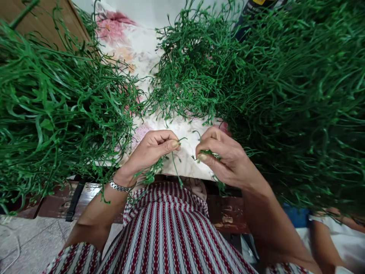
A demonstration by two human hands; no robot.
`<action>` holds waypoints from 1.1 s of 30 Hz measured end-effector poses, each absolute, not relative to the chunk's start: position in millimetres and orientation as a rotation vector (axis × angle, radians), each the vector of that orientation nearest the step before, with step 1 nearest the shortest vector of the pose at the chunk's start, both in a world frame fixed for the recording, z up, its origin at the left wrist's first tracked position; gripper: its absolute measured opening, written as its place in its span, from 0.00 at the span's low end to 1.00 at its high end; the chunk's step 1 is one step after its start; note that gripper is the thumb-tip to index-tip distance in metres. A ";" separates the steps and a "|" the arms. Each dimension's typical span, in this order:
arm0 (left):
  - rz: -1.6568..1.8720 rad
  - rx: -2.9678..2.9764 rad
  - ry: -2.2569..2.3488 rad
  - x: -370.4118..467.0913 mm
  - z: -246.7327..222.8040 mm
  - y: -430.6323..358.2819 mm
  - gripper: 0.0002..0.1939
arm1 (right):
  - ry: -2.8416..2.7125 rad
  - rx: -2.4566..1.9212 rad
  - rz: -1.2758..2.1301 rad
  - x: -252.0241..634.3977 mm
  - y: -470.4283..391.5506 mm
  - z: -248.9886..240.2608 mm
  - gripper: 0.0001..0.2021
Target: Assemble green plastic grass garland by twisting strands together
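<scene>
My left hand (155, 148), with a metal watch on the wrist, pinches a thin green stem (176, 171) between thumb and forefinger. The stem looks like plastic from an artificial plant. More green stems (155, 169) hang below that palm. My right hand (224, 156) is a short way to the right, its thumb and fingers closed on other green stems (210, 152). A small gap separates the two hands. Both are above the near edge of a floral-patterned cloth (185, 158). What lies deeper in each palm is hidden.
Big heaps of green stems stand on the left (57, 114), at the back middle (194, 72) and on the right (302, 106). A brown board or box side (65, 23) is at the back left. Another person's arm (325, 243) shows at the lower right.
</scene>
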State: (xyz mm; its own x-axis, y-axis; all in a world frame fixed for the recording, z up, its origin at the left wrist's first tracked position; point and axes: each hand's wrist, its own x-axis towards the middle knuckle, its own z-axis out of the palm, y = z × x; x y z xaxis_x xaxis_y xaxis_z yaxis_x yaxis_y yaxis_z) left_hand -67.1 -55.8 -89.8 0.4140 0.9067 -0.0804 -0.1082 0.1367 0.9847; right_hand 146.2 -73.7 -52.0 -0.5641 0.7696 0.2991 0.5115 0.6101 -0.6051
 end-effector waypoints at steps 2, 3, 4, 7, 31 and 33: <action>0.912 1.107 0.883 -62.2 -95.9 -54.7 0.12 | -2.233 -1.110 0.476 142.6 -74.3 -59.0 0.06; 0.926 1.068 0.893 -60.5 -98.2 -54.2 0.12 | -2.206 -1.147 0.425 140.0 -74.7 -62.8 0.07; 0.946 1.035 0.901 -59.2 -99.9 -53.8 0.12 | -2.183 -1.176 0.396 137.0 -75.0 -66.4 0.07; 1.041 0.984 0.913 -56.5 -102.3 -52.4 0.09 | -2.150 -1.203 0.404 127.6 -76.5 -74.4 0.06; 1.270 0.915 0.851 -44.6 -104.0 -52.1 0.05 | -1.635 -1.235 1.107 86.0 -70.6 -98.2 0.09; 1.303 0.848 0.818 -42.9 -99.9 -51.8 0.06 | -1.610 -1.214 1.164 86.1 -69.0 -99.7 0.10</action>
State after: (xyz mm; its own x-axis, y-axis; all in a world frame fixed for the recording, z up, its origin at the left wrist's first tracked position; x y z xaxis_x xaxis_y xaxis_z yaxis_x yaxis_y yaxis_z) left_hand -42.9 -51.8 -99.9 0.0913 0.9953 -0.0334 -0.4632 0.0721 0.8833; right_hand 86.1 -69.0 -99.7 -0.2285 0.9716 0.0623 0.2454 0.1194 -0.9620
